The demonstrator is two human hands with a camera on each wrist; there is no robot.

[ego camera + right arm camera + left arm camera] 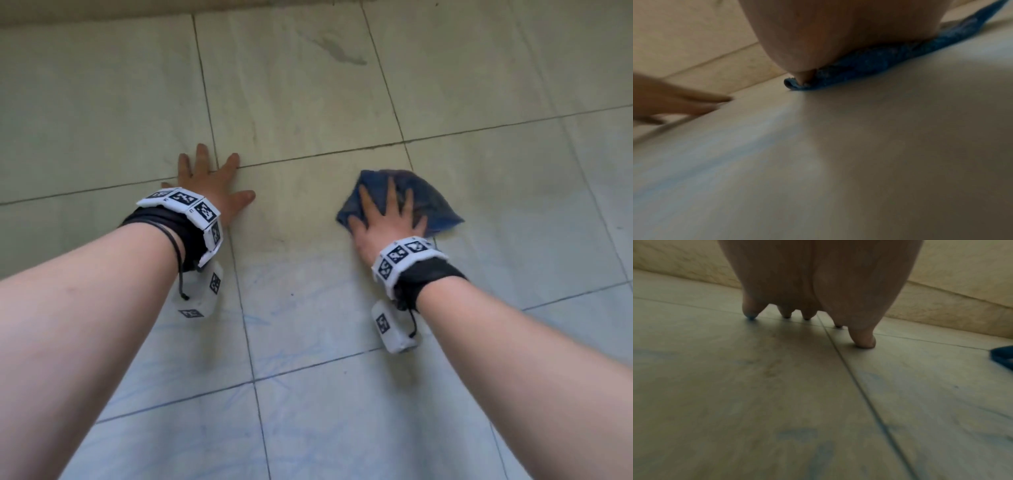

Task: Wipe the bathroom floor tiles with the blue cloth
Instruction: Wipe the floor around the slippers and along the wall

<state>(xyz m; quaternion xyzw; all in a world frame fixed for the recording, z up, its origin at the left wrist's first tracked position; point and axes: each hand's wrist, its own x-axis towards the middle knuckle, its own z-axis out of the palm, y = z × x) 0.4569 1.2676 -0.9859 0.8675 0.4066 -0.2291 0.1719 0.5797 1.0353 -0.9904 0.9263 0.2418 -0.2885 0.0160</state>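
The blue cloth (431, 202) lies bunched on the pale floor tiles (301, 102), right of centre. My right hand (387, 219) lies flat on top of it with fingers spread, pressing it down. In the right wrist view the cloth (869, 63) is squashed under my palm, its edge curled up at the thumb. My left hand (209, 181) rests flat on the bare tile to the left, fingers splayed across a grout line; its fingertips (750, 316) touch the floor. An edge of the cloth (1003, 356) shows at the right of the left wrist view.
A beige wall base (102, 10) runs along the far edge of the floor. A dark smudge (339, 51) marks a far tile. Faint blue streaks (291, 325) cover the nearer tiles between my arms.
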